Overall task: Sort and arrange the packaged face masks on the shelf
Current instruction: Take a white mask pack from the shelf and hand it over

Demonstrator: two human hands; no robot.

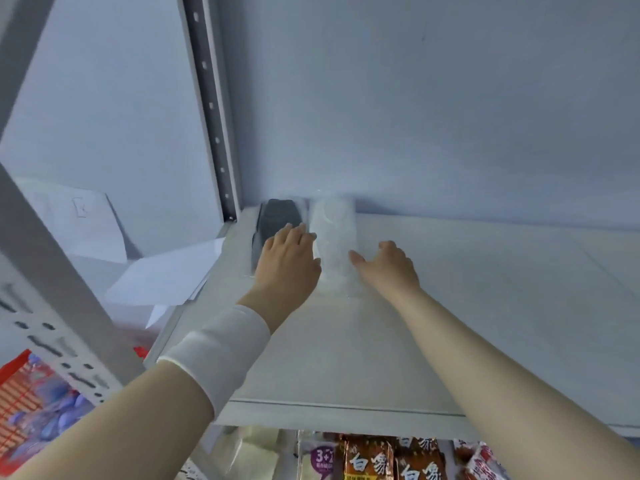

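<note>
Two clear-wrapped mask packs lie side by side at the back left of the white shelf (485,306). The black mask pack (277,216) is on the left, the white mask pack (334,230) on the right. My left hand (289,261) lies flat, fingers straight, over the near part of the black pack and touches the white pack's left edge. My right hand (386,265) rests at the white pack's right edge, thumb against it, fingers relaxed. A white band wraps my left wrist.
A perforated grey upright (211,109) stands at the shelf's back left corner, with a second upright (52,278) nearer me. White paper sheets (162,275) lie left of the shelf. Snack packets (370,459) hang on the level below. A red mesh bag (31,410) sits lower left.
</note>
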